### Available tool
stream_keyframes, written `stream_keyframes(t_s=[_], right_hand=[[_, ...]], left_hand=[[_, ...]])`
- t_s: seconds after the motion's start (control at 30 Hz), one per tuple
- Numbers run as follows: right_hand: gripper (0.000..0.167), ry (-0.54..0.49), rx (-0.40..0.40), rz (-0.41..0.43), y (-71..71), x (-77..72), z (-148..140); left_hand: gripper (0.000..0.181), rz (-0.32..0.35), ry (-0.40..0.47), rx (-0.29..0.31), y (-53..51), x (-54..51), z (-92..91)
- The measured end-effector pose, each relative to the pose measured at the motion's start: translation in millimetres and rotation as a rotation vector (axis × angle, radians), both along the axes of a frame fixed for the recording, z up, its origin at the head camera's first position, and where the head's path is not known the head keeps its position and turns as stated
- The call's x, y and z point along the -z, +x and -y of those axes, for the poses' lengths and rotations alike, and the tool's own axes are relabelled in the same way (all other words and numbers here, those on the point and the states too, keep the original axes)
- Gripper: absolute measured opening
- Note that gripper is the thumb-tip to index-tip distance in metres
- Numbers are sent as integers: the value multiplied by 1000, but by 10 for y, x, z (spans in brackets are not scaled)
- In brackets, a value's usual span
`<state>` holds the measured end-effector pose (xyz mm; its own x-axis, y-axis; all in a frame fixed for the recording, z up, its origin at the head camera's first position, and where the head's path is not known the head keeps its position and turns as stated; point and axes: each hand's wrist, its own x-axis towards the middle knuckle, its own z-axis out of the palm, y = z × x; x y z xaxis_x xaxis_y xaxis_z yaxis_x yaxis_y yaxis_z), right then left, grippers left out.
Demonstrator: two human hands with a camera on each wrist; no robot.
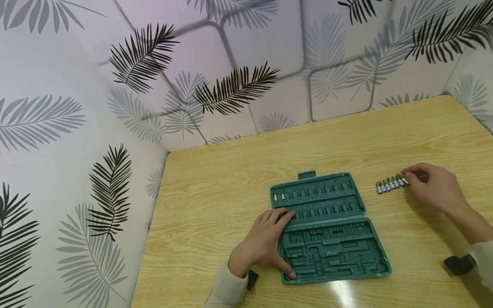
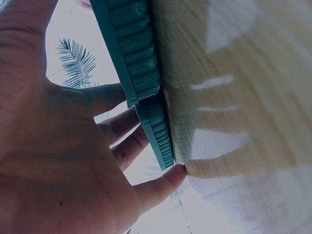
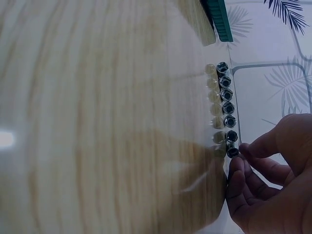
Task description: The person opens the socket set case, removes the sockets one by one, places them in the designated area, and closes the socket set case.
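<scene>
A green plastic tool case (image 1: pixel 329 252) lies opened flat on the table, its molded recesses facing up. Two small metal socket bits (image 1: pixel 283 196) stand in slots at the upper left of its far half. My left hand (image 1: pixel 262 244) rests against the case's left side with fingers spread; the left wrist view shows this hand (image 2: pixel 63 151) beside the case's ribbed edge (image 2: pixel 131 53). Right of the case, several socket bits (image 1: pixel 389 184) form a row. At the row's right end, my right hand (image 1: pixel 437 186) pinches the last socket bit (image 3: pixel 233 152) between thumb and fingers.
The wood-grain table (image 1: pixel 200 205) meets a leaf-patterned wall (image 1: pixel 246 55) behind and on the left. A latch tab (image 1: pixel 307 174) sticks out from the case's far edge. A black wrist strap piece (image 1: pixel 460 264) shows by the right sleeve.
</scene>
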<state>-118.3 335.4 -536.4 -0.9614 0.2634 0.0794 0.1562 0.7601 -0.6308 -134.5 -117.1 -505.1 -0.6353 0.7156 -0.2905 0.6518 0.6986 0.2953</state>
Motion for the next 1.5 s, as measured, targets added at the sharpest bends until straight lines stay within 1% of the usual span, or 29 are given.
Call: stream_keyframes(t_s=[0.23, 0.43, 0.6, 0.7, 0.87, 1.0, 1.3, 1.5], right_hand=[[29, 0, 0, -2, 1, 14, 5], [31, -6, 14, 9, -16, 14, 6], [33, -16, 25, 21, -22, -14, 22], [33, -18, 26, 14, -26, -43, 49], [28, -56, -23, -52, -57, -108, 131], [26, -78, -61, -83, -99, -139, 197], [25, -83, -98, -90, -184, -192, 371], [23, -103, -159, -98, -228, -238, 553]], left_hand=[[146, 2, 2, -5, 10, 6, 15], [145, 9, 24, -7, 17, 11, 34], [145, 8, 22, -7, 13, 17, 44], [145, 13, 18, -8, 5, 19, 44], [146, 2, 14, -3, 9, 9, 39], [146, -5, 11, -2, 17, -4, 30], [146, -9, 20, 3, 14, -1, 22], [147, -23, 9, 5, 16, 7, 11]])
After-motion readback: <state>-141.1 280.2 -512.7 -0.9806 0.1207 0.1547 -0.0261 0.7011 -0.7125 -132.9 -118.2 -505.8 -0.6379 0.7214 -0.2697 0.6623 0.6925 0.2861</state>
